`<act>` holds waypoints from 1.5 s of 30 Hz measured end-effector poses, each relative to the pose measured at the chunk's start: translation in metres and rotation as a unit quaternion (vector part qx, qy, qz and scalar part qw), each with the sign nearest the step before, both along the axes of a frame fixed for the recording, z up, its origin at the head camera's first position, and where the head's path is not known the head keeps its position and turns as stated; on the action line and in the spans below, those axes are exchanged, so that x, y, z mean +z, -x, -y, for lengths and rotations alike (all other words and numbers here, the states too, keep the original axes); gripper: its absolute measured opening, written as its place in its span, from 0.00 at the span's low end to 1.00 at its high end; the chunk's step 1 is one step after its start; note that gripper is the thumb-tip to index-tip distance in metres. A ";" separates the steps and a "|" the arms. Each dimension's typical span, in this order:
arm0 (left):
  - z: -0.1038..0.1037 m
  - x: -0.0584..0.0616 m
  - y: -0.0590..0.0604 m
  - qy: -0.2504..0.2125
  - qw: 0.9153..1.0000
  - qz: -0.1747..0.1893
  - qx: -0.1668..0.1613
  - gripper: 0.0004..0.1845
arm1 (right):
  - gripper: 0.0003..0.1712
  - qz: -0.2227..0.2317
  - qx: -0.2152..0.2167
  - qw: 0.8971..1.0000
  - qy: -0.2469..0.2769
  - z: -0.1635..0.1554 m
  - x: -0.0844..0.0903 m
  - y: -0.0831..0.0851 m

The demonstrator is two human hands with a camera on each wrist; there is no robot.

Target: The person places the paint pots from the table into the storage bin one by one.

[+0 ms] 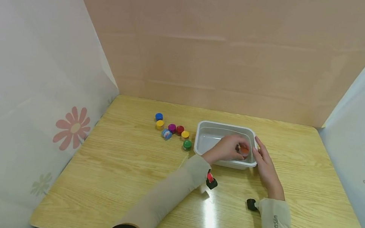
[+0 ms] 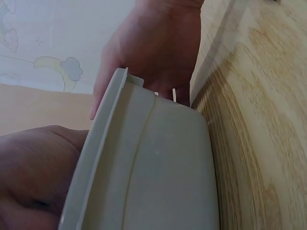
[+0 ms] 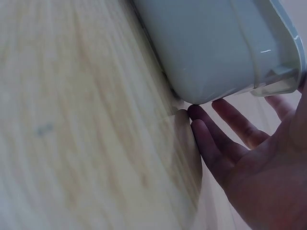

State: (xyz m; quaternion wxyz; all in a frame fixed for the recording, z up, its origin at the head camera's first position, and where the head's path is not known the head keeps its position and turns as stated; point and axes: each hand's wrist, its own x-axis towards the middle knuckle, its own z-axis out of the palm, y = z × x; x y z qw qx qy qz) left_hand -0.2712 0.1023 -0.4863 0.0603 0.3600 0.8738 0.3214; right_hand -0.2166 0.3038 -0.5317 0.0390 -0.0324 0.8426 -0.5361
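A white plastic tub (image 1: 227, 125) stands on the table, right of centre. My left hand (image 1: 228, 147) reaches over its front rim, fingers and thumb curled round a small jar with an orange lid (image 1: 244, 151) at the right end inside. In the left wrist view most of the left hand (image 2: 36, 172) is hidden behind the tub wall (image 2: 168, 158). My right hand (image 1: 266, 168) lies along the tub's right end, thumb at the rim. The right wrist view has this hand's fingers (image 3: 235, 120) extended, tips against the outer wall near the table.
Left of the tub several small jars cluster: blue lid (image 1: 159, 116), yellow lid (image 1: 160, 124), purple (image 1: 172, 128), dark red (image 1: 180, 130), another yellow (image 1: 185, 135), green (image 1: 187, 145). A light blue jar (image 1: 166, 134) lies on its side. A brown backdrop (image 1: 223, 58) rises behind the table.
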 end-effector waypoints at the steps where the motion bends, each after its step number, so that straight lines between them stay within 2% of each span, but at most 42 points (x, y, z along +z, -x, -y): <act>1: -0.001 0.000 0.001 0.019 1.000 -0.005 0.004 0.17 | 0.37 -0.002 -0.001 1.000 -0.001 0.000 0.000 0.000; 4: -0.005 0.000 0.001 0.071 0.997 -0.017 0.016 0.18 | 0.37 -0.003 0.000 1.000 0.001 0.000 0.001 0.000; 7: -0.007 0.002 0.002 0.092 0.995 -0.023 0.015 0.18 | 0.37 -0.002 -0.001 1.000 0.006 0.001 0.002 0.001; 16: -0.010 0.000 0.006 0.079 0.997 -0.015 -0.017 0.13 | 0.37 0.005 -0.001 1.000 0.017 0.001 0.003 0.001; 26: -0.013 -0.004 0.010 0.101 0.994 -0.017 -0.035 0.07 | 0.37 0.004 0.000 1.000 0.014 0.000 0.004 0.000; 33: -0.014 -0.004 0.010 0.122 0.992 -0.009 -0.043 0.09 | 0.37 0.000 0.001 1.000 0.014 -0.001 0.002 0.000; 38: -0.012 -0.004 0.010 0.123 0.990 -0.016 -0.063 0.09 | 0.37 -0.003 0.001 1.000 0.023 0.000 0.002 -0.001; 45: -0.006 0.003 0.008 0.115 0.990 -0.008 -0.078 0.11 | 0.37 0.007 0.001 1.000 0.012 0.000 0.003 -0.002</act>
